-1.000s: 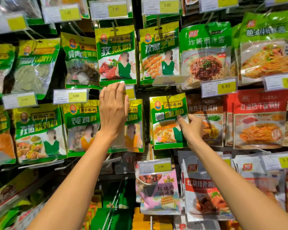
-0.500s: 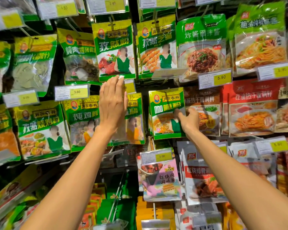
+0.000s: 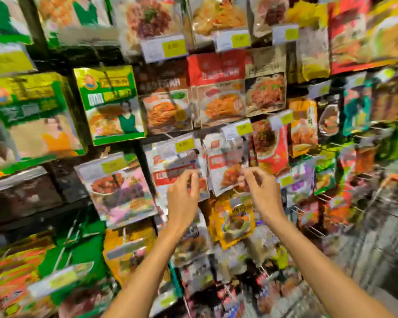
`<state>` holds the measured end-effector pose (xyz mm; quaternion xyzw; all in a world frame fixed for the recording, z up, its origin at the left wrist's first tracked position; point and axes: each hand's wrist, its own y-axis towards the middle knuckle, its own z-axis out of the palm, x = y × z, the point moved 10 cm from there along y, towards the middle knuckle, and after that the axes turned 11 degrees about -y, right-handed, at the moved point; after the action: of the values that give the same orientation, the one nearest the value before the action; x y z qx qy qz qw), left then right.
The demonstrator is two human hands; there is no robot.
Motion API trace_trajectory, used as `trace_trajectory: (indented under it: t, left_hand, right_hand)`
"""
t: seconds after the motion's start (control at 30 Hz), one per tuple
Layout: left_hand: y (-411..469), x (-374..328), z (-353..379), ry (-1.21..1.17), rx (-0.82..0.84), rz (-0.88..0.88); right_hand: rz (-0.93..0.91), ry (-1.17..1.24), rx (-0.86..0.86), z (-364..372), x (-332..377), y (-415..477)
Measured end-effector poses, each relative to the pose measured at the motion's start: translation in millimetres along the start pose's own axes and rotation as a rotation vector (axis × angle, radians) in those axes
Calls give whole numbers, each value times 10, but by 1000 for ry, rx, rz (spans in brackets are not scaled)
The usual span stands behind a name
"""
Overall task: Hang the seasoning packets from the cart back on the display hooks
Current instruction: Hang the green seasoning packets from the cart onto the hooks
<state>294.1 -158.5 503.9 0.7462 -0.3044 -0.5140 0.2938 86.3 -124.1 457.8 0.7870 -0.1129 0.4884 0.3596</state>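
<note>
Both your hands have dropped from the green packet (image 3: pixel 112 104) to a lower row, and your view has swung right and blurred. Your left hand (image 3: pixel 183 198) and right hand (image 3: pixel 263 193) hover just before white-and-red seasoning packets (image 3: pixel 225 161) hanging on hooks, fingers (image 3: pixel 194 179) half curled, holding nothing visible. Such pouches look light, soft and slippery; pinch the top edge beside the hang hole.

blurred seasoning packets (image 3: pixel 218 102) hang upright in close rows, a green-and-yellow packet (image 3: pixel 112 104) at upper left and two white-and-red packets (image 3: pixel 223 157) side by side just below to its right.
</note>
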Motion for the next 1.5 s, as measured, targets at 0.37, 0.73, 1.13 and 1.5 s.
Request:
trace_trajectory:
  t: [0.37,0.73,1.13,1.5]
  left_hand:
    - [-2117,180,3217,-329,726,-506]
    - [-3752,871,5439,-227,1271,-515]
    - [-5286,1868,6709,-27,1456,-732]
    - [-5603,2001,7204,312,1388,-700]
  right_hand:
    - [707,-240,-220,-2079,-2936,-1776]
    - [1227,-390,-550,-2801,-4923,-3272]
    - [1453,-467,-596,-2773,-6225,-3910]
    - [1597,-441,-588,-2690,-6886,-4121]
